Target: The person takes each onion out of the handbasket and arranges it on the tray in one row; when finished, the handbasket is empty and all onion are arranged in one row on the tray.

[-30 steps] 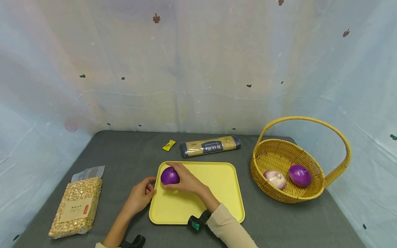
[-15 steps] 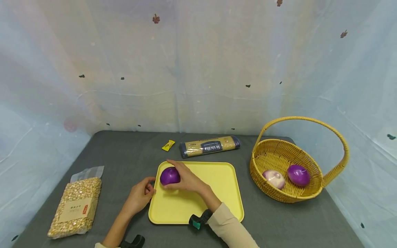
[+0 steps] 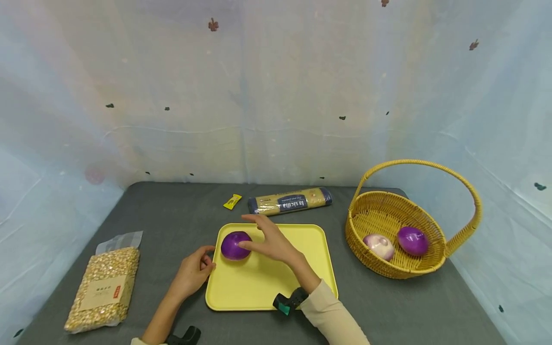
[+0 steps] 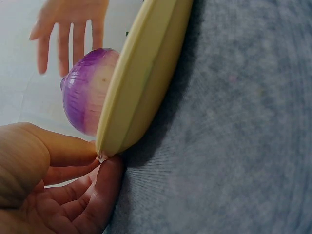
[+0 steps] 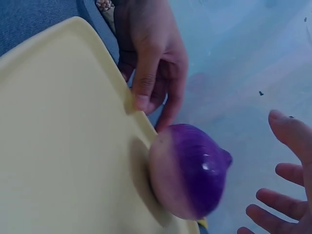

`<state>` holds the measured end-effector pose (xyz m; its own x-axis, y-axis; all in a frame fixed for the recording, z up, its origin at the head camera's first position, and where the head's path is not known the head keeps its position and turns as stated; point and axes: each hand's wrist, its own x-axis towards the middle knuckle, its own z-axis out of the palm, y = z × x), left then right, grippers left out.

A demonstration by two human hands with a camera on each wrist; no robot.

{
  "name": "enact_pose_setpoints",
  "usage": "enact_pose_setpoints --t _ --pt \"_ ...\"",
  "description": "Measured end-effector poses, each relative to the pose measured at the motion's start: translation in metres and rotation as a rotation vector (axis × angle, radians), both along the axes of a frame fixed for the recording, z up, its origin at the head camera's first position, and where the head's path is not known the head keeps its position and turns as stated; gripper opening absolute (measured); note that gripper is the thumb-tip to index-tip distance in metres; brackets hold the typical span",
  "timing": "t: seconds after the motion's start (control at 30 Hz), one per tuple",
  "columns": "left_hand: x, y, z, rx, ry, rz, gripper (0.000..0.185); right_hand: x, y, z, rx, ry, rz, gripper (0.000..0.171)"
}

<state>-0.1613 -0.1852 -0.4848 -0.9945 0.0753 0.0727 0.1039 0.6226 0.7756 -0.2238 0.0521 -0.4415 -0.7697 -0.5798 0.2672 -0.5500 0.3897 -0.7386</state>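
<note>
A purple-and-pale onion point(image 3: 231, 247) sits in the left part of the yellow tray point(image 3: 263, 287). My right hand point(image 3: 275, 243) is just to its right, fingers spread. In the right wrist view, a gap shows between those fingers point(image 5: 279, 204) and the onion point(image 5: 187, 170). My left hand point(image 3: 192, 271) is at the tray's left edge. Up close in the left wrist view, its thumb and fingers pinch the rim of the tray point(image 4: 134, 92).
On the right stands a yellow wicker basket point(image 3: 375, 203) with a pale onion point(image 3: 379, 247) and a purple onion point(image 3: 413, 241) inside. A corn kernel bag point(image 3: 103, 287) lies left. Behind the tray are a spaghetti packet point(image 3: 291, 201) and a small yellow wrapper point(image 3: 232, 201).
My right hand has let go of the onion and drawn back to the right, its fingers opening. The onion stays on the tray. The left hand keeps its place at the rim.
</note>
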Motion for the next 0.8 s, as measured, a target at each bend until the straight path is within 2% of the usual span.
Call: enact_pose_setpoints --t 0.17,0.37,0.67,0.8 --pt "0.000 0.000 -0.001 -0.005 -0.017 0.005 0.037 0.001 0.013 0.007 -0.092 0.056 -0.015 0.057" --pt "0.000 0.000 -0.001 -0.012 -0.013 0.007 0.037 0.006 0.030 0.016 -0.143 0.114 -0.053 0.054" --pt "-0.001 0.000 -0.001 -0.006 -0.025 0.009 0.037 0.015 0.058 0.024 -0.135 0.183 -0.093 0.050" --pt "-0.001 0.000 0.000 -0.004 -0.031 0.007 0.038 0.031 0.068 0.044 -0.146 0.177 -0.115 0.048"
